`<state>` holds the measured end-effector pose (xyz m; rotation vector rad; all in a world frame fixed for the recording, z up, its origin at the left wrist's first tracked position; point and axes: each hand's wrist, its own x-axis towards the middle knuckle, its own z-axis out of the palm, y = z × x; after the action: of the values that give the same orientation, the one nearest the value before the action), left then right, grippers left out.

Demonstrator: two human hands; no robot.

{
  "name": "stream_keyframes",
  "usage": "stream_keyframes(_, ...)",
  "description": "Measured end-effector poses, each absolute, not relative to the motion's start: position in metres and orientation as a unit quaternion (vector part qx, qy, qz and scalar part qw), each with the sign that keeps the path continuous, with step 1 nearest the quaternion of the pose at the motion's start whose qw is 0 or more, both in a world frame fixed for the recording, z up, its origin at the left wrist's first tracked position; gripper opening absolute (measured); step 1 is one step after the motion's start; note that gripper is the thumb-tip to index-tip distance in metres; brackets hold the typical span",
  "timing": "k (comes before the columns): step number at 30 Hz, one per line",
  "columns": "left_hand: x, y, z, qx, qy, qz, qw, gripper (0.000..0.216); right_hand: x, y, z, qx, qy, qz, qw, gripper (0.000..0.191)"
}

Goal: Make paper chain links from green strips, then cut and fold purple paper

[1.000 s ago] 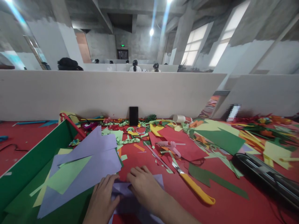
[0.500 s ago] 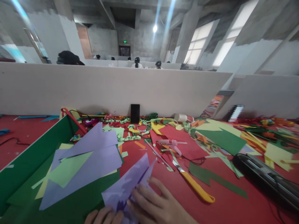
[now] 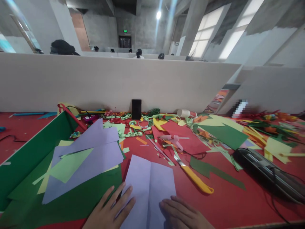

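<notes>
A sheet of purple paper (image 3: 150,181) lies unfolded before me on the red table, with a crease running down its middle. My left hand (image 3: 113,206) rests on the sheet's left side, fingers spread. On the right side, my right hand (image 3: 184,211) lies with its fingers stretched out and close together, the tips on the paper. To the right of the sheet is a cutter with a yellow handle (image 3: 196,179). Beyond it sits a pink glue gun (image 3: 175,140). More purple paper (image 3: 95,165) and a light green piece (image 3: 75,167) lie to the left.
A green board (image 3: 30,156) stands upright at the left. A black device with a cord (image 3: 264,171) lies at the right. Paper scraps and paper chains line the back, by a dark phone-like slab (image 3: 136,109). A pale partition (image 3: 114,82) closes off the far side.
The purple paper was folded up under both hands and is now opened out flat. My hands have moved apart to its two sides. The view has tilted down a little.
</notes>
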<state>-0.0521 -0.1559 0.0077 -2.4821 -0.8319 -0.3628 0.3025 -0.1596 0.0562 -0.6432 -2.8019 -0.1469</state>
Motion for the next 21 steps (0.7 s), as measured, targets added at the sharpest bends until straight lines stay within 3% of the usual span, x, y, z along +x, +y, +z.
stream_keyframes(3, -0.051, -0.150, 0.011, -0.937, -0.267, -0.113, 0.193, 0.045, 0.307, -0.161, 0.051, -0.225, -0.969, -0.040, 0.091, 0.031)
stream_keyframes(8, -0.057, -0.131, 0.029, -0.976, -0.212, -0.025, 0.029, 0.073, 0.311, -0.155, 0.056, -0.269, -0.961, 0.058, 0.004, 0.073)
stream_keyframes(12, -0.063, -0.120, 0.040, -0.978, -0.206, -0.006, -0.021, 0.083, 0.320, -0.153, 0.054, -0.267, -0.956, 0.121, 0.015, 0.070)
stream_keyframes(18, -0.046, -0.113, 0.033, -0.981, -0.164, -0.091, 0.038, 0.055, 0.327, -0.150, 0.048, -0.306, -0.931, 0.196, 0.040, 0.064)
stream_keyframes(21, -0.041, -0.111, 0.031, -0.980, -0.162, -0.116, 0.011, 0.049, 0.329, -0.148, 0.050, -0.330, -0.913, 0.236, 0.051, 0.058)
